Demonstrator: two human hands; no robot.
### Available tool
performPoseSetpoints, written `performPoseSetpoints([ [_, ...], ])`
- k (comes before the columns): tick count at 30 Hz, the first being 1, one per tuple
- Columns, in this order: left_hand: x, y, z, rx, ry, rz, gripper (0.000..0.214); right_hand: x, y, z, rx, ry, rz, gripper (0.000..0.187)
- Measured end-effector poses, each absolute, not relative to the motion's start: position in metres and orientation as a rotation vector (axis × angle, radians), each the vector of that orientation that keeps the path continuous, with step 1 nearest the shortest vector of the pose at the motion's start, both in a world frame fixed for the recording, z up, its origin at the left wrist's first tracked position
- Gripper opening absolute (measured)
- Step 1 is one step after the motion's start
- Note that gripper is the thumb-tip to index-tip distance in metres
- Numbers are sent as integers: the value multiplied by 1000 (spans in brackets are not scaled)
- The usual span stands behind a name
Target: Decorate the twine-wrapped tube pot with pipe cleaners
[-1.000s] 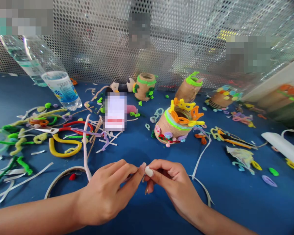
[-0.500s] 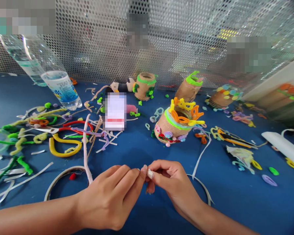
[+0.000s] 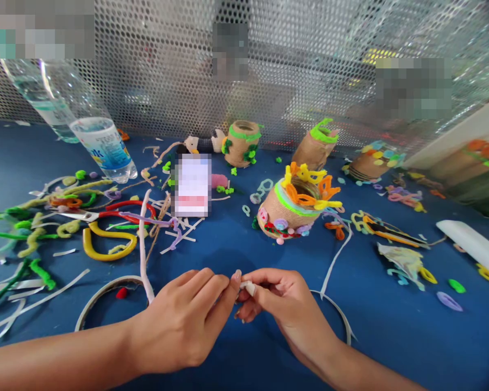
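The left hand (image 3: 182, 321) and right hand (image 3: 287, 309) are closed together, pinching a small white strip (image 3: 249, 288) between their fingertips at lower centre of the frame, above the blue surface (image 3: 395, 339).

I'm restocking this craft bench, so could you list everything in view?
Jute-wrapped jars: four, tan with pipe-cleaner trim, centre to right.
Plastic water bottle: one, clear, lying at rear left.
Scissors: one pair, red handles, left.
Pipe cleaners: many, mixed colours, mostly left.
Paper strips: many, white, centre-left.
Stuffed toy: one, black and white, rear centre.
White cylinder: one, right edge.
Perforated metal screen: one, silver, behind everything.
Work surface: one, blue, underneath.
Small piece: one, white, between the hands.
Left hand: one, bare, bottom centre.
Right hand: one, bare, pinching the piece.
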State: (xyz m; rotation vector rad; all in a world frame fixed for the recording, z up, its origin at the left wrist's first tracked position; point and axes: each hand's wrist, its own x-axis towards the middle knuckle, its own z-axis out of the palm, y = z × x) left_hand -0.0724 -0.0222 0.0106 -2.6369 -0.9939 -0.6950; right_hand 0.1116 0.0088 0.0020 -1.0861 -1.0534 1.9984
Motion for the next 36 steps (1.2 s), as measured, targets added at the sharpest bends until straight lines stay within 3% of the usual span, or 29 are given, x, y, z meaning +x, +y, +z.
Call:
performPoseSetpoints([
  [18,-69,-16,9,-2649,-1286,-994,17,112,6,9,-1124,-1240,1912,24],
  [29,-57,-21,14,-2612,-1433,-1181,16,114,-4,7,-1006,-1830,1225,16],
  [36,-57,-19,13,-2716,-1737,-1530,18,114,-5,4,-1027,-1770,1302,15],
])
